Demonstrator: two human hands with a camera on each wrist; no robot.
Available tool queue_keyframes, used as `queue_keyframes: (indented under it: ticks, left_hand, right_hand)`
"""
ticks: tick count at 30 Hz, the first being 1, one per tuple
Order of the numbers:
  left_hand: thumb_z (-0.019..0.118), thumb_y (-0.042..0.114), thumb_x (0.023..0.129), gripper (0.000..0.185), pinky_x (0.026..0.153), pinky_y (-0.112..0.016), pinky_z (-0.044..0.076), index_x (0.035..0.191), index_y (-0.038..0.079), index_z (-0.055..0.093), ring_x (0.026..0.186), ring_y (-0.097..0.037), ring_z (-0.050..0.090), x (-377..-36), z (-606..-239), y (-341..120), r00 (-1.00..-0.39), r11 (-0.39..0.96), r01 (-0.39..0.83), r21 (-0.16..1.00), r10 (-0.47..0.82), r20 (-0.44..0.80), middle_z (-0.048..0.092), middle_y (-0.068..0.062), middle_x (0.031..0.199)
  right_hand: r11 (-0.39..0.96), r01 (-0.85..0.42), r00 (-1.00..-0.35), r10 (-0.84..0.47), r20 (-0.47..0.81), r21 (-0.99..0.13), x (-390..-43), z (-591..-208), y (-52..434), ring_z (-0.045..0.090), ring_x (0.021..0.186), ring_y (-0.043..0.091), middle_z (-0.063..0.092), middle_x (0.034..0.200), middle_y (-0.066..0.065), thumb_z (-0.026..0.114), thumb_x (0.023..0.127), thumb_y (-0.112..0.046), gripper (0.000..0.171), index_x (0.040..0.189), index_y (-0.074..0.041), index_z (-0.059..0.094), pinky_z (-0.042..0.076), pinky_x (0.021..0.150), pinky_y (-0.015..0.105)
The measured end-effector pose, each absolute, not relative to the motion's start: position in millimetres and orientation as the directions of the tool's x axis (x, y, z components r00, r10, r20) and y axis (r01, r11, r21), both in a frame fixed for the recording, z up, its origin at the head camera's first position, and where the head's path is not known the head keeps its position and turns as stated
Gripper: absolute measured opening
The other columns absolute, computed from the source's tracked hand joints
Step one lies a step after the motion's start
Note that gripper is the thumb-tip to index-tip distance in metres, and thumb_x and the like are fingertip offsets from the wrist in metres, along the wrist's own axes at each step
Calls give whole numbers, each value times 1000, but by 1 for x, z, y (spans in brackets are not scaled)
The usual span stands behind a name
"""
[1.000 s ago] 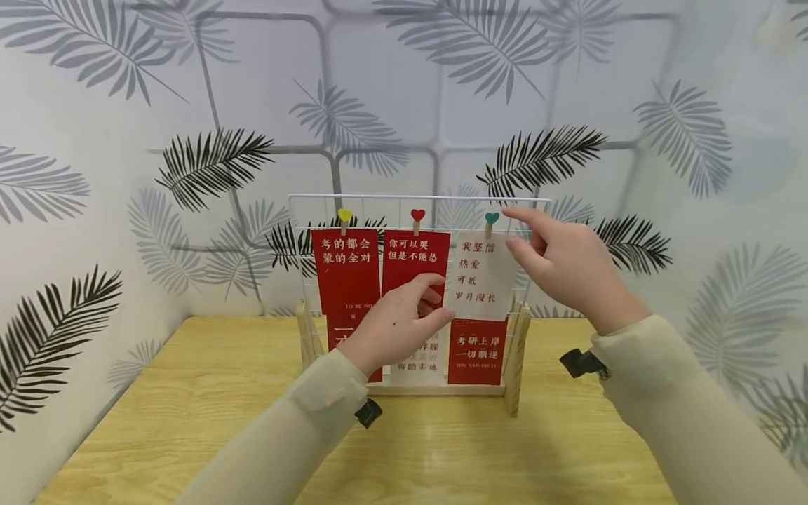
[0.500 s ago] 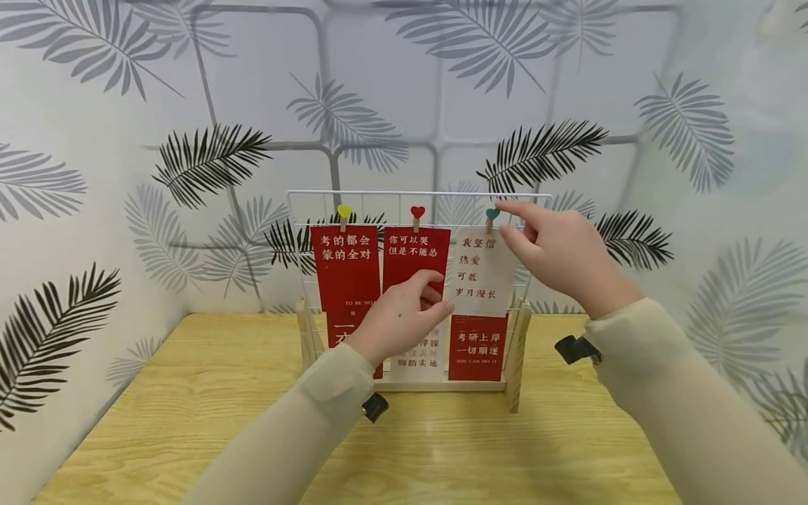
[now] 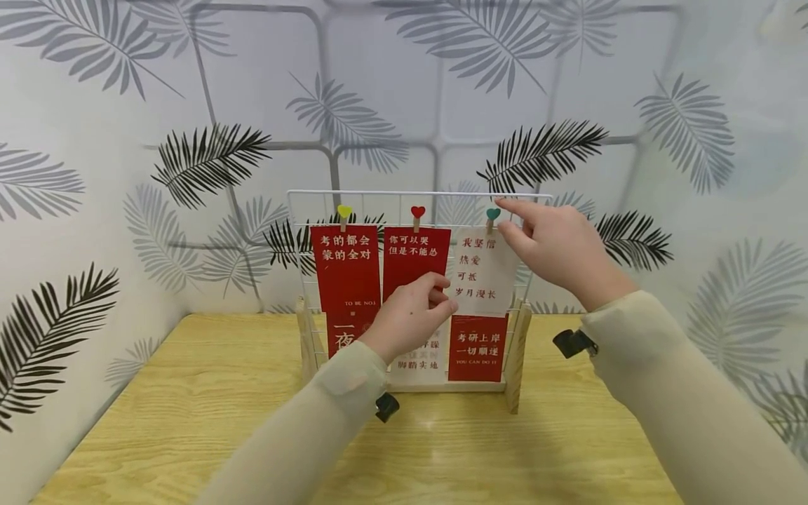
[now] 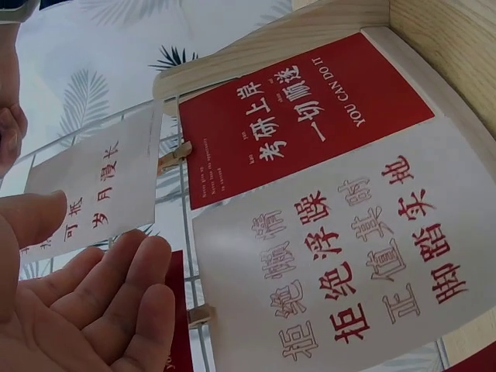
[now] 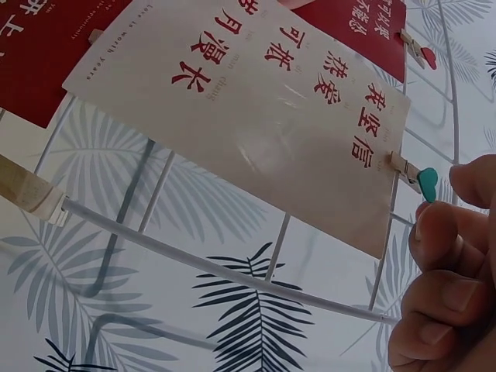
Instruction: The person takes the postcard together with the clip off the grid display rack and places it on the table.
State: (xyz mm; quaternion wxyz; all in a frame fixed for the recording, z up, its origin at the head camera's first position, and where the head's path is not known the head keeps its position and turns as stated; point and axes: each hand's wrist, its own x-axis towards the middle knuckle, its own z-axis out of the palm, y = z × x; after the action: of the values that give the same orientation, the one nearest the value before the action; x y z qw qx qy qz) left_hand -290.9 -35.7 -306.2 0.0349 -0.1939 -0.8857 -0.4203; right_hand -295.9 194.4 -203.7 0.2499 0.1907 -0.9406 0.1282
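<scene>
White card unmoved, left hand pinching its lower corner, right hand loosely open, nearer teal-heart clip.

One wire rack on one wooden table. Six cards: top row, two red and one white; bottom row, a red one at left, a white one in the middle and a red one at right. Three heart clips in the top row, yellow, red, teal; two plain wooden clips show in the left wrist view; two hands, left and right.
</scene>
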Motion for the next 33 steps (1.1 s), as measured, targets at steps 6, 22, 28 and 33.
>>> queue_keyframes:
  ticks: [6, 22, 28, 33]
  left_hand:
    - [63, 34, 101, 40, 86, -35, 54, 136, 18, 57, 93, -12, 64, -294, -306, -29, -916, 599, 400, 693, 291, 277, 68, 6, 110]
    - [63, 28, 102, 25, 75, -27, 54, 125, 18, 60, 83, -12, 61, -299, -308, -17, -905, 621, 420, 662, 236, 354, 67, 8, 98]
    - [64, 25, 101, 24, 76, -27, 54, 124, 18, 58, 82, -13, 61, -298, -307, -15, -903, 618, 425, 661, 239, 357, 65, 8, 95]
    - [65, 25, 101, 21, 75, -26, 54, 120, 19, 58, 82, -13, 61, -298, -307, -15, -907, 603, 419, 679, 237, 349, 65, 8, 95]
  right_hand:
    - [900, -414, -806, -292, 515, -137, -301, -202, 194, 43, 55, 22, 51, 67, 4, 45, 106, -43, 49, 149, -23, 52, 39, 50, 36]
    - [897, -411, -808, -275, 521, -164, -306, -205, 187, 44, 54, 22, 50, 63, 4, 46, 106, -38, 43, 145, -23, 57, 39, 49, 36]
    - [903, -395, -819, -262, 510, -171, -306, -203, 185, 45, 51, 22, 50, 56, 3, 47, 106, -36, 41, 142, -21, 59, 39, 48, 36]
    - [910, -378, -821, -246, 515, -169, -308, -204, 183, 48, 54, 23, 58, 64, 4, 48, 107, -34, 37, 139, -21, 61, 41, 51, 36]
